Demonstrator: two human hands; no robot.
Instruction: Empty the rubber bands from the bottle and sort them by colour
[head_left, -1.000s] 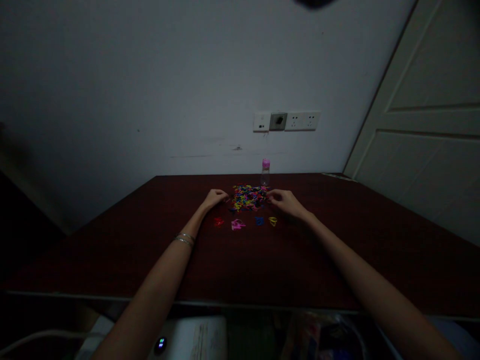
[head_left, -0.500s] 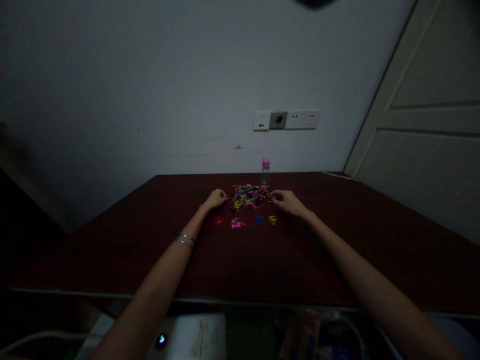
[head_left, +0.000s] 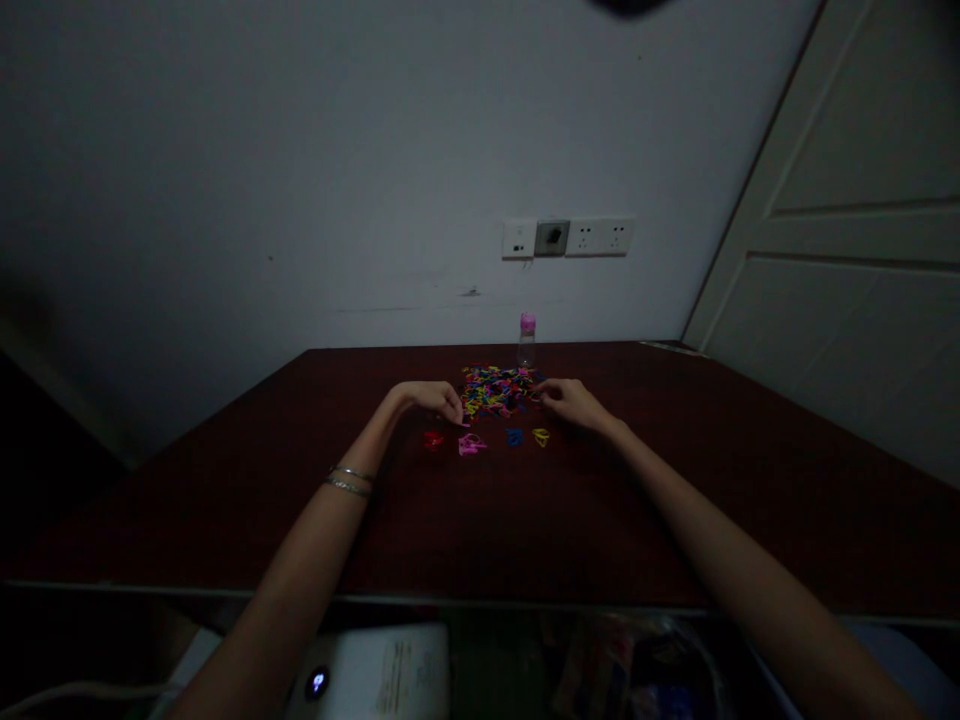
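A pile of small multicoloured loop-like pieces (head_left: pixel 495 392) lies on the dark red table (head_left: pixel 480 520). My left hand (head_left: pixel 439 399) is at the pile's front left, its fingers pinched on a small pink piece (head_left: pixel 466 425). Just in front are a small pink group (head_left: pixel 471 445), a red group (head_left: pixel 433 440), a blue group (head_left: pixel 514 437) and a yellow group (head_left: pixel 541 437). At the pile's right edge, my right hand (head_left: pixel 568 400) has thumb and finger closed together; anything between them is too small to make out.
Behind the pile stands a clear bottle (head_left: pixel 526 350) with a pink cap. Sockets (head_left: pixel 568 238) are on the wall behind. Below the table's front edge is a white device (head_left: pixel 382 670) with a lit round button. A panelled door (head_left: pixel 840 240) is at the right.
My left hand has moved towards me and slightly right, its fingers now pointing down above the pink group with a pink piece. My right hand stays at the pile's right edge.
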